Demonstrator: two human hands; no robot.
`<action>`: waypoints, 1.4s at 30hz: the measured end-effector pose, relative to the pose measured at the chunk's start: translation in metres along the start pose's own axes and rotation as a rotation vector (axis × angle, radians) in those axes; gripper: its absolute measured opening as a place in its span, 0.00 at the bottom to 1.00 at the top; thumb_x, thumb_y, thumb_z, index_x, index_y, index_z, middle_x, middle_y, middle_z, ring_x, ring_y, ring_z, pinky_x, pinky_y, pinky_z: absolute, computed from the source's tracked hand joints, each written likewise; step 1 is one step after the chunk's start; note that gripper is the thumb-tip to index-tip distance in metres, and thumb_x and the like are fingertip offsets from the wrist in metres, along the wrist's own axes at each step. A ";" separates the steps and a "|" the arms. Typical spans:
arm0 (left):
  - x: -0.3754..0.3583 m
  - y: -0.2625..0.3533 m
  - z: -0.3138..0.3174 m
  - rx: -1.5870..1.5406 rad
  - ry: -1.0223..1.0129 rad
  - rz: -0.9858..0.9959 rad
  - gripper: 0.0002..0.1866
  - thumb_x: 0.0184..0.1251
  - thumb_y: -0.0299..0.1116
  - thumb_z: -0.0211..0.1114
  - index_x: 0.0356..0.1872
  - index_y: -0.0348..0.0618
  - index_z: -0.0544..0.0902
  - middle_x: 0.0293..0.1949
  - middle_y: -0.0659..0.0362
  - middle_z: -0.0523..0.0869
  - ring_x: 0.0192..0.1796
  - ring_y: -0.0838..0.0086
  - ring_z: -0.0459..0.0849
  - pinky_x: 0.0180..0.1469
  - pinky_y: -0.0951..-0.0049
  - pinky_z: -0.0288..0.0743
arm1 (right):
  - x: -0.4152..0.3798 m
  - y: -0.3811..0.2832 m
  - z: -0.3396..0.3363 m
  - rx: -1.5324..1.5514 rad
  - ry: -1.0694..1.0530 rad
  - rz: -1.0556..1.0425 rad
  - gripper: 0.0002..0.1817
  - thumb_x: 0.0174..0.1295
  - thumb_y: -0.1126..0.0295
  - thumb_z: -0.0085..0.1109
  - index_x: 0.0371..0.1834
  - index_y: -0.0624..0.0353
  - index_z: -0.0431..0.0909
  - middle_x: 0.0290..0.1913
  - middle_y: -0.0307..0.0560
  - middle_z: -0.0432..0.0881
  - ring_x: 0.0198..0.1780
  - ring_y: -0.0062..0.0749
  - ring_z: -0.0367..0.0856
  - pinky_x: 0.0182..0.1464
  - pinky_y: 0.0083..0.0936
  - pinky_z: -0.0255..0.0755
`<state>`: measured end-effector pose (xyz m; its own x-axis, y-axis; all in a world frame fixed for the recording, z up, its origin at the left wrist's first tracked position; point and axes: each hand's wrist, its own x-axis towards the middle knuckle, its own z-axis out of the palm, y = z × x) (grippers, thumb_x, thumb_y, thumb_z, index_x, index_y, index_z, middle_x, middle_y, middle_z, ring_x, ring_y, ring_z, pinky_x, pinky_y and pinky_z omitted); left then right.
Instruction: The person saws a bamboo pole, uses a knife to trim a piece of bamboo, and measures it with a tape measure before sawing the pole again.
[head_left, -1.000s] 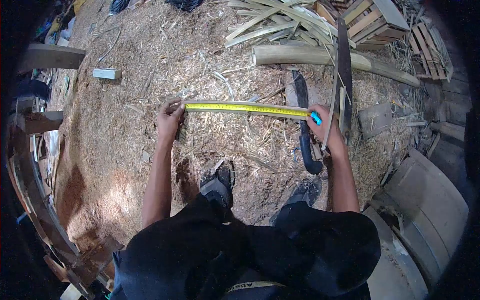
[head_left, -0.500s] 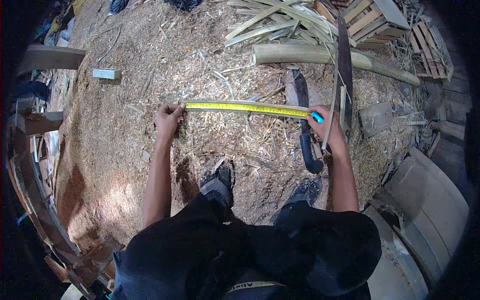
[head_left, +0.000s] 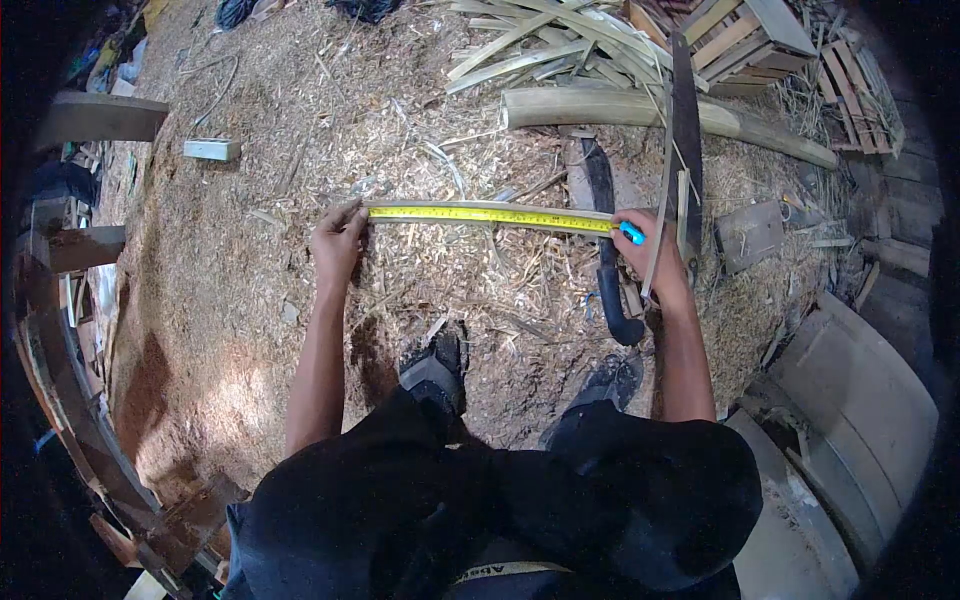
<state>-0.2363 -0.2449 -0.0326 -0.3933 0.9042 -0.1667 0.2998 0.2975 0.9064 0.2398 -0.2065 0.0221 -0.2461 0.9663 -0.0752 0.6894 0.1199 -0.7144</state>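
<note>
A yellow tape measure (head_left: 490,215) is stretched along a narrow bamboo strip (head_left: 450,205) between my two hands. My left hand (head_left: 340,240) is closed, pinching the tape's end and the strip's left end together. My right hand (head_left: 648,258) is closed around the blue tape case (head_left: 632,233) at the strip's right end. Below the right end lies a machete (head_left: 608,290) with a dark, curved handle, partly hidden by the strip. A handsaw blade (head_left: 688,150) stands beyond my right hand, with a thin bamboo sliver (head_left: 665,190) beside it.
Wood shavings (head_left: 250,270) cover the ground. A bamboo pole (head_left: 590,108) and a pile of split strips (head_left: 530,65) lie ahead. Wooden crates (head_left: 755,45) stand at the upper right. A small pale block (head_left: 212,150) lies to the left; curved panels (head_left: 850,400) are at the lower right.
My left fingers have shifted slightly at the strip's end and look a little more spread. The tape and right hand stay nearly in place; the view has moved very slightly.
</note>
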 end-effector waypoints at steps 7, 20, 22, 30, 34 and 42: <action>-0.004 0.006 -0.001 0.046 0.031 -0.056 0.16 0.64 0.29 0.71 0.51 0.34 0.85 0.41 0.55 0.89 0.38 0.80 0.84 0.41 0.80 0.78 | 0.001 0.009 0.003 -0.028 0.003 -0.015 0.16 0.52 0.69 0.65 0.44 0.64 0.81 0.37 0.59 0.83 0.39 0.49 0.83 0.44 0.37 0.75; 0.001 0.007 -0.004 -0.106 0.007 -0.177 0.08 0.64 0.30 0.71 0.38 0.35 0.85 0.28 0.61 0.85 0.25 0.82 0.80 0.26 0.82 0.69 | 0.000 0.010 0.004 0.013 0.017 -0.001 0.16 0.52 0.69 0.64 0.44 0.63 0.81 0.36 0.57 0.83 0.38 0.47 0.83 0.43 0.37 0.75; 0.005 0.007 -0.008 -0.060 -0.091 -0.263 0.10 0.65 0.32 0.70 0.40 0.36 0.85 0.24 0.65 0.81 0.23 0.83 0.76 0.24 0.81 0.65 | 0.000 0.012 0.006 0.014 0.022 -0.028 0.16 0.52 0.70 0.64 0.45 0.63 0.80 0.36 0.57 0.83 0.37 0.47 0.83 0.42 0.37 0.75; 0.011 -0.005 -0.008 0.002 -0.123 -0.237 0.10 0.67 0.35 0.69 0.37 0.38 0.84 0.23 0.67 0.79 0.22 0.85 0.71 0.23 0.81 0.61 | -0.003 0.011 0.008 -0.001 0.042 0.071 0.17 0.53 0.69 0.64 0.46 0.61 0.79 0.37 0.58 0.83 0.38 0.48 0.83 0.42 0.38 0.75; 0.014 -0.012 -0.010 0.015 -0.149 -0.237 0.10 0.67 0.36 0.69 0.38 0.39 0.84 0.23 0.68 0.79 0.22 0.86 0.71 0.23 0.81 0.61 | -0.002 0.008 -0.001 0.043 -0.047 0.124 0.17 0.54 0.68 0.64 0.46 0.61 0.79 0.38 0.59 0.83 0.39 0.52 0.84 0.43 0.39 0.76; 0.015 -0.018 -0.009 -0.103 -0.143 -0.257 0.10 0.67 0.35 0.69 0.38 0.38 0.83 0.23 0.68 0.79 0.21 0.86 0.71 0.23 0.81 0.61 | 0.002 0.021 -0.006 -0.065 -0.059 0.011 0.17 0.52 0.68 0.64 0.46 0.61 0.79 0.33 0.61 0.82 0.37 0.57 0.83 0.40 0.43 0.75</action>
<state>-0.2550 -0.2398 -0.0482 -0.3160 0.8394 -0.4423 0.1135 0.4962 0.8607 0.2581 -0.2005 0.0110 -0.2770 0.9527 -0.1248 0.7343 0.1262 -0.6669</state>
